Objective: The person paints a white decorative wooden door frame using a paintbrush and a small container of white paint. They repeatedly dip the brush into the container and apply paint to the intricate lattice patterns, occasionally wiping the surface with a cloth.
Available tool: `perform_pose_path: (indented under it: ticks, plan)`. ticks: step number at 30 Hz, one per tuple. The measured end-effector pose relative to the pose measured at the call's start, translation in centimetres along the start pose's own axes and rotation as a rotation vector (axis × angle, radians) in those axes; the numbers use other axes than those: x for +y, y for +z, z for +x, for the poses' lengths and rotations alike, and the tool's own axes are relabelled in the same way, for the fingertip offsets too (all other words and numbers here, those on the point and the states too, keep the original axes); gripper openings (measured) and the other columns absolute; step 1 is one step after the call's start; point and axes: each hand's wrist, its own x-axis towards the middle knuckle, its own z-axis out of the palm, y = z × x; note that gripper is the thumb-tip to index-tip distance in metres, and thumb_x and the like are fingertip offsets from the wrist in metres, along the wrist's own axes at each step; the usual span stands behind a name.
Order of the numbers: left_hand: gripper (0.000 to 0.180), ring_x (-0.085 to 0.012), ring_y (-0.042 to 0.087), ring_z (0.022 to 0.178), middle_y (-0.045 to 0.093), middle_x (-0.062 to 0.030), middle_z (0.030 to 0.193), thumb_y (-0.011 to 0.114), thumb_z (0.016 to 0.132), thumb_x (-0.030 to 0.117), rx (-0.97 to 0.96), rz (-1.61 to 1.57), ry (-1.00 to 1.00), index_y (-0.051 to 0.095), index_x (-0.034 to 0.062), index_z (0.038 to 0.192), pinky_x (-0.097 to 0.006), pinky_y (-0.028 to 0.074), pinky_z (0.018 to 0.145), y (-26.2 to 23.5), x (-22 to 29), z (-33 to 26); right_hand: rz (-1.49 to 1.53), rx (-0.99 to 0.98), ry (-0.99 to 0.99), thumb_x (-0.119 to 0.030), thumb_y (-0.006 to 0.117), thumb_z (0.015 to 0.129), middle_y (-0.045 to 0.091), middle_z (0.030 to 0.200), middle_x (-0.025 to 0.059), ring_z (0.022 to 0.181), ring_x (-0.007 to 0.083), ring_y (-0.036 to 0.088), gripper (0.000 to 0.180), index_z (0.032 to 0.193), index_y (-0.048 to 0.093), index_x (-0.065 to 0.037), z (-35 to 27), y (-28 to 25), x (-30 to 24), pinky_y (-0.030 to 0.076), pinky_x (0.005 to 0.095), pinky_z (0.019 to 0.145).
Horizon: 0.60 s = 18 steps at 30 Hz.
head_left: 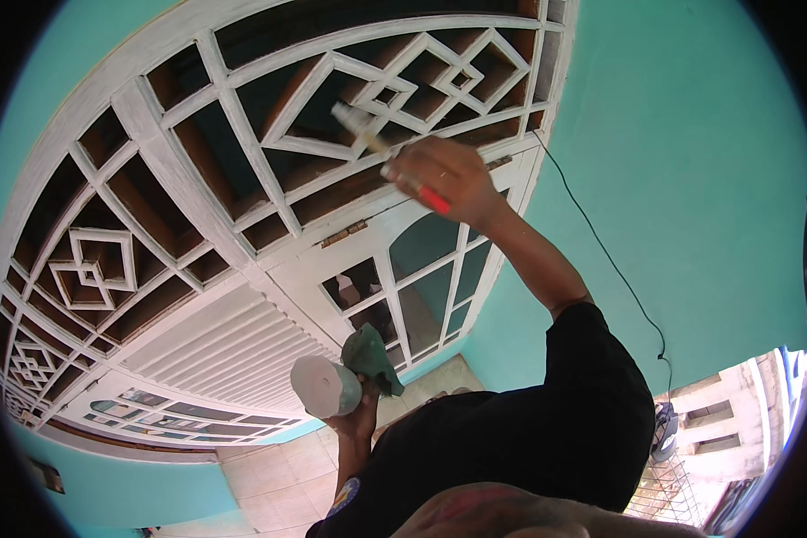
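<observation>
My right hand (444, 179) is raised and closed round a paintbrush (360, 124) with a red handle. The brush is blurred, its pale bristles up at the diamond-shaped white lattice (332, 67) above a window; whether they touch the wood I cannot tell. Lower down, my left hand (359, 417) grips a round tub (325, 386), its pale top or contents facing up. Right beside the tub is a dark green cloth-like piece (369, 357), apparently held by the same hand. The fingers under the tub are partly hidden.
Turquoise wall (672, 161) flanks the white-framed windows, with a black cable (601, 242) hanging down it. White louvred panels (233, 341) are below the lattice. Pale floor tiles (278, 466) lie underneath. A wire rack (668, 493) stands at the lower right.
</observation>
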Motion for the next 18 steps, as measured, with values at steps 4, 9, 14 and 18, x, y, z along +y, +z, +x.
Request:
perform_pose_path:
  ticks: [4, 9, 14, 18]
  plan:
    - [0.061, -0.0265, 0.055, 0.084, 0.062, -0.0177, 0.106, 0.054, 0.088, 0.062, 0.076, -0.011, 0.036, 0.062, 0.0087, 0.116, -0.032, 0.045, 0.064, -1.0, 0.1, -0.2, 0.033, 0.108, 0.2, -0.005, 0.077, 0.079, 0.07, 0.087, 0.0091, 0.074, 0.0222, 0.068, 0.019, 0.097, 0.071, -0.007, 0.1, -0.2, 1.6, 0.057, 0.0318, 0.062]
    - [0.058, -0.0276, 0.057, 0.084, 0.064, -0.0173, 0.105, 0.053, 0.089, 0.061, -0.008, -0.039, 0.026, 0.062, 0.0092, 0.114, -0.033, 0.045, 0.063, 1.2, -0.2, -0.5, -0.195, 0.315, 0.292, -0.004, 0.074, 0.081, 0.071, 0.092, 0.0089, 0.076, 0.022, 0.07, 0.018, 0.097, 0.068, -0.007, -0.4, -1.3, 3.5, 0.056, 0.0315, 0.063]
    - [0.081, -0.027, 0.059, 0.082, 0.066, -0.0175, 0.103, 0.053, 0.077, 0.081, 0.057, -0.031, 0.016, 0.059, 0.0139, 0.122, -0.034, 0.047, 0.065, -0.9, 0.2, -0.9, 0.107, 0.007, 0.053, 0.001, 0.079, 0.073, 0.069, 0.088, 0.0105, 0.076, 0.0255, 0.068, 0.024, 0.093, 0.066, -0.004, -1.5, 1.3, -2.4, 0.056, 0.0323, 0.06]
    - [0.077, -0.0272, 0.06, 0.086, 0.065, -0.0164, 0.105, 0.056, 0.078, 0.077, 0.074, -0.017, 0.013, 0.059, 0.0136, 0.12, -0.035, 0.048, 0.065, -1.1, 0.7, -1.2, -0.031, 0.174, 0.248, -0.01, 0.077, 0.079, 0.069, 0.085, 0.0086, 0.072, 0.0236, 0.068, 0.014, 0.09, 0.07, -0.006, -2.0, 1.2, -1.2, 0.055, 0.0313, 0.063]
